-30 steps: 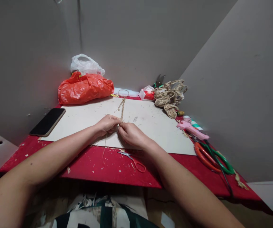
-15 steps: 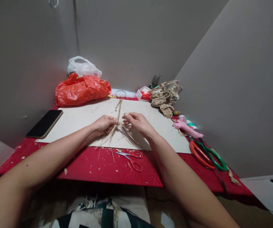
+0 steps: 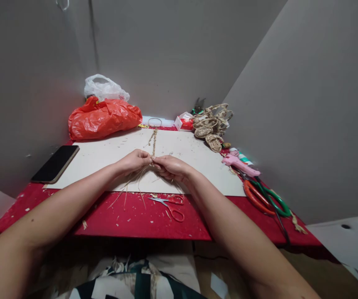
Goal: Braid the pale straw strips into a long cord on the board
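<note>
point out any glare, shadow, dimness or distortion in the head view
Head view: bright glints on the red bag, a soft shadow beside it on the white board; head view: dim beneath the table; head view: the straw braid shows too small to tell its strands apart; head view: wide-angle stretch seems to enlarge the left arm toward the picture's edge.

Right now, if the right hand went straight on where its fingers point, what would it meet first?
Probably the left hand, beside it at the braid; whether the hands touch is unclear.
</note>
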A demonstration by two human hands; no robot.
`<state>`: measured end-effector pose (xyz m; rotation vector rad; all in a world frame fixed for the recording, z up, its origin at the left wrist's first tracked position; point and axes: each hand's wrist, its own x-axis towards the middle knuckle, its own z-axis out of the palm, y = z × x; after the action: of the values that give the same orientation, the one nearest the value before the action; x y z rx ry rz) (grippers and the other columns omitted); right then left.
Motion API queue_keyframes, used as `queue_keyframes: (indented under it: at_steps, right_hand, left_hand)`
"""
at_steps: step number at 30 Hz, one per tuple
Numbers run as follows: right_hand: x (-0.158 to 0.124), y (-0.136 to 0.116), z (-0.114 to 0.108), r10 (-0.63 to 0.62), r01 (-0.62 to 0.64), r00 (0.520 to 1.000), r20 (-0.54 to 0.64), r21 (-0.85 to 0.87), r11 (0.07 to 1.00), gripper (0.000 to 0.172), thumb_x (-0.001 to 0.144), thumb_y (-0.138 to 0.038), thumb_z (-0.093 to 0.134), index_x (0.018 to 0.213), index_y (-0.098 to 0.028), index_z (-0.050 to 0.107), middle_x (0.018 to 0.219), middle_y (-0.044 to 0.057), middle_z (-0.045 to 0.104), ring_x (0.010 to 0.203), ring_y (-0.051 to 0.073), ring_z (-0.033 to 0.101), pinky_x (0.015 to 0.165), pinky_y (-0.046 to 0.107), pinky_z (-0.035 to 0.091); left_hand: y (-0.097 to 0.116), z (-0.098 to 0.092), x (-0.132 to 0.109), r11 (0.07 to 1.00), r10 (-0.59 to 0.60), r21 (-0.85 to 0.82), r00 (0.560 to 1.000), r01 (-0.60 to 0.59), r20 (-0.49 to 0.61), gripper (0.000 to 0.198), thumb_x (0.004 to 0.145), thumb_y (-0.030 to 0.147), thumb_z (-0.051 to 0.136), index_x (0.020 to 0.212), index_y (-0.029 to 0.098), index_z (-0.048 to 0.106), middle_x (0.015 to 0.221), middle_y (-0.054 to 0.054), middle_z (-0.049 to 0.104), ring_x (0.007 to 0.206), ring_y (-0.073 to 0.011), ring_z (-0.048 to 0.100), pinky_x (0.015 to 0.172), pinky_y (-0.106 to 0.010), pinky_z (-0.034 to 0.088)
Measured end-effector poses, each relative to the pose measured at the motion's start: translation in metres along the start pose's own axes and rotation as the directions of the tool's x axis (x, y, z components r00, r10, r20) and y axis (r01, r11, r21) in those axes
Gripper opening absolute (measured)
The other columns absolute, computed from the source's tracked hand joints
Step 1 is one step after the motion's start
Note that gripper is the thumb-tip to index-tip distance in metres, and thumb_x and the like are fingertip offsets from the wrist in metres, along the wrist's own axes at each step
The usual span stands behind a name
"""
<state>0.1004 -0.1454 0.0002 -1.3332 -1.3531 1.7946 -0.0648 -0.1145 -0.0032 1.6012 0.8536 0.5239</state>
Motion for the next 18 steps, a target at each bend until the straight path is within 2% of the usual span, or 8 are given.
queue_keyframes:
  at_steps: [3,5,7,10,15,18]
  right_hand:
    - [0.002,0.003,0.001,-0.016,0.014,1.0,0.026,0.06,0.998,0.034,0.084,-0.033,0.049,0.056,-0.02,0.035,0.039,-0.01,0.021,0.033,0.004,0.012,0.033,0.019,0.006]
    - [0.003,0.004,0.004,-0.014,0.016,1.0,-0.025,0.079,0.997,0.031,0.083,-0.028,0.048,0.055,-0.019,0.037,0.038,-0.01,0.021,0.032,0.004,0.011,0.034,0.019,0.006]
    - [0.002,0.004,0.009,-0.014,0.023,0.994,-0.107,0.084,0.996,0.028,0.083,-0.023,0.045,0.056,-0.018,0.041,0.036,-0.01,0.021,0.031,0.004,0.012,0.034,0.019,0.007]
    - [0.001,0.003,0.018,-0.021,0.04,0.98,-0.2,0.089,0.995,0.026,0.082,-0.02,0.044,0.057,-0.016,0.047,0.035,-0.01,0.022,0.031,0.004,0.013,0.033,0.02,0.007]
    - [0.003,0.005,0.026,-0.039,0.088,0.964,-0.263,0.175,0.981,0.031,0.078,-0.021,0.05,0.05,-0.019,0.036,0.035,-0.009,0.024,0.031,0.003,0.014,0.033,0.019,0.009]
    - [0.005,0.008,0.025,-0.014,0.066,0.974,-0.227,0.225,0.972,0.032,0.076,-0.02,0.051,0.05,-0.02,0.033,0.034,-0.01,0.023,0.032,0.003,0.014,0.032,0.018,0.011]
  left_hand:
    - [-0.001,-0.001,0.001,0.981,0.103,0.167,0.994,-0.097,-0.028,0.013,0.076,0.021,0.052,0.068,0.012,0.058,0.053,0.001,0.045,0.047,-0.0056,0.03,0.049,-0.023,0.023]
    - [0.0,-0.003,0.0,0.955,0.143,0.265,0.989,-0.133,-0.02,0.014,0.074,0.021,0.052,0.068,0.011,0.06,0.057,0.0,0.05,0.05,-0.0065,0.035,0.051,-0.023,0.025]
    - [0.002,-0.004,-0.001,0.923,0.14,0.365,0.99,-0.123,-0.021,0.016,0.074,0.02,0.05,0.068,0.011,0.062,0.055,0.001,0.05,0.051,-0.0075,0.036,0.052,-0.022,0.026]
    - [0.008,-0.003,-0.007,0.844,0.14,0.531,0.987,-0.078,-0.078,0.018,0.074,0.02,0.048,0.064,0.012,0.061,0.053,0.001,0.049,0.052,-0.0093,0.038,0.053,-0.023,0.026]
    - [0.012,0.017,-0.023,0.671,0.182,0.741,0.971,-0.009,-0.152,0.015,0.075,0.025,0.051,0.074,0.015,0.062,0.065,-0.006,0.058,0.062,-0.0157,0.049,0.06,-0.026,0.031]
    - [0.011,0.033,-0.032,0.573,0.16,0.82,0.979,0.01,-0.124,0.012,0.073,0.021,0.052,0.076,0.015,0.061,0.065,-0.008,0.058,0.064,-0.019,0.053,0.063,-0.028,0.033]
